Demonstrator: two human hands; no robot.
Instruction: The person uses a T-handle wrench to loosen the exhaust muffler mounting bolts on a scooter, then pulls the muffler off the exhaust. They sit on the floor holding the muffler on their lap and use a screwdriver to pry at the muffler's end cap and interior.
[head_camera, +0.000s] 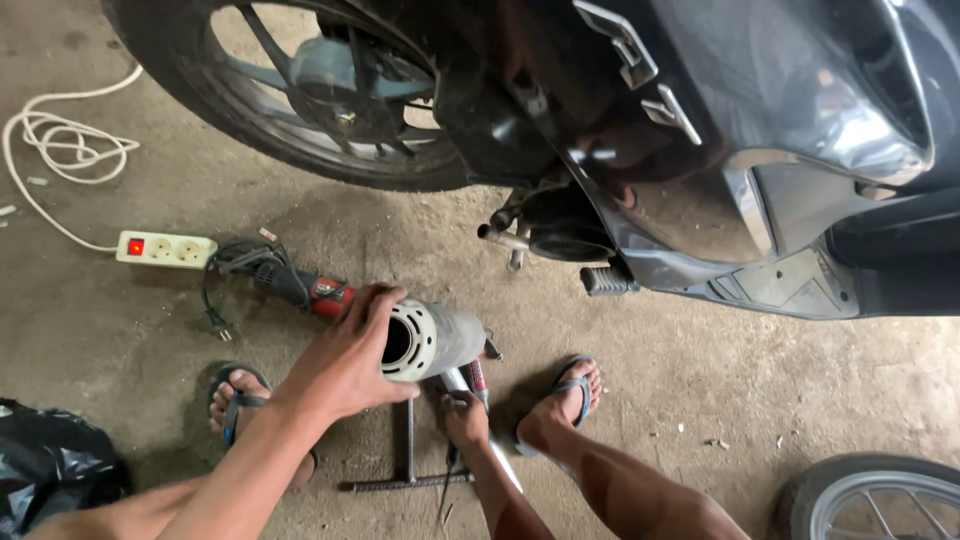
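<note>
Two hands on one exhaust muffler (435, 340) at frame centre: left hand (345, 362) clamped over its open end, right hand (466, 415) gripping underneath (tool unclear). Angle grinder (290, 285) at 9 o'clock, scooter (720, 150) at 1.

A bare concrete floor (300, 230), grey-brown, stained and scuffed, fills the view, with small bits of debris scattered toward four o'clock. Daylight falls soft and even, throwing faint shadows. At twelve o'clock stands a dark motorcycle (720, 150) with glossy body panels, its spoked rear wheel (320, 90) toward eleven o'clock. At nine o'clock lies a white power strip (165, 249) with a lit red switch, and its white cable (65, 140) coils at ten o'clock. A black plug and cord (215, 300) lie just beside the strip. A crumpled black plastic bag (50, 465) sits at seven o'clock, and part of another wheel (870, 495) shows at five o'clock.
</note>
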